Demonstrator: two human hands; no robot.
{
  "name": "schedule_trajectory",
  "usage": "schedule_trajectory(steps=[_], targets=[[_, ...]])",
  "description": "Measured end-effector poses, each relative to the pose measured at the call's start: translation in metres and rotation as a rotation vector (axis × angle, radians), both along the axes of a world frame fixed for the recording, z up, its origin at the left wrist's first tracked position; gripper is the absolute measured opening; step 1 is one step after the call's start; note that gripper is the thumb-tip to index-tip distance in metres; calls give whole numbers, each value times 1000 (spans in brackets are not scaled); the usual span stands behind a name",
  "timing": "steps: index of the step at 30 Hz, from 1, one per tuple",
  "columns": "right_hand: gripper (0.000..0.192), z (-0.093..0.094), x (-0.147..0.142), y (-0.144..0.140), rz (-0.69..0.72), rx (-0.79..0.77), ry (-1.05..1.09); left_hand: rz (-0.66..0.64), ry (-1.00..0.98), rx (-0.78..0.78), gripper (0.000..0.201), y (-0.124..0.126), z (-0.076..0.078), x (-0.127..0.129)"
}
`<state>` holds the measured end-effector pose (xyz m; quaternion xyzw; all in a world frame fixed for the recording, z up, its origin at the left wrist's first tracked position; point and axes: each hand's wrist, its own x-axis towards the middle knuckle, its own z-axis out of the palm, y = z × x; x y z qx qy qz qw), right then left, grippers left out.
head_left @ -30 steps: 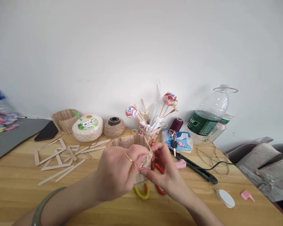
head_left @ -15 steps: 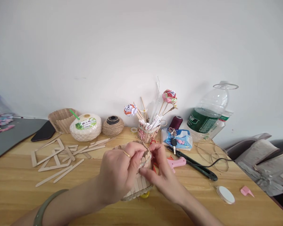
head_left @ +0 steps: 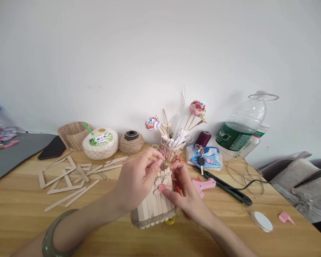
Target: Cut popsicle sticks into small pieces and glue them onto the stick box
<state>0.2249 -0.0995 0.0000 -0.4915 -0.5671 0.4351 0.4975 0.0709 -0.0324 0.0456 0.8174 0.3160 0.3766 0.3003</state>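
Stick basket (head_left: 153, 208) in grip of right hand (head_left: 184, 191), left hand (head_left: 137, 178) at its rim, fingertips together

a slim gold-coloured ring (head_left: 146, 155) on a left finger (head_left: 155, 152); a thick, rounded grey-green bangle (head_left: 47, 238) around the bare left forearm (head_left: 98, 212).

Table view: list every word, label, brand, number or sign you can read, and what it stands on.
"小": on the coconut, mid-label; the characters beside it and smaller print are too blurred.
Large bottle: white marks on green label, too blurred.
Small bottle: label too small to read.
Packet: any print too blurred.
Stick basket: no text visible.
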Motion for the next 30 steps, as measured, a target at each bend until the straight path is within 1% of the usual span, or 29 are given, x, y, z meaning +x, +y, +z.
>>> schedule_trajectory(steps=[3, 10, 16, 23, 27, 30], targets=[[35, -3, 1, 1, 3, 5, 38, 1, -16, -76, 17, 3, 0, 1], [35, -4, 0, 2, -20, -20, 70, -22, -36, -157, 18, 6, -1, 5], [40, -7, 0, 5, -25, -43, 119, -48, -49, -234, 17, 11, -4, 7], [40, -14, 5, 8, -16, -16, 156, -112, -84, -347, 14, 24, -13, 10], [33, -16, 7, 12, 2, 5, 206, -100, -74, -346, 14, 29, -17, 10], [29, -16, 9, 14, 20, 29, 224, -87, -78, -335, 12, 31, -17, 9]])
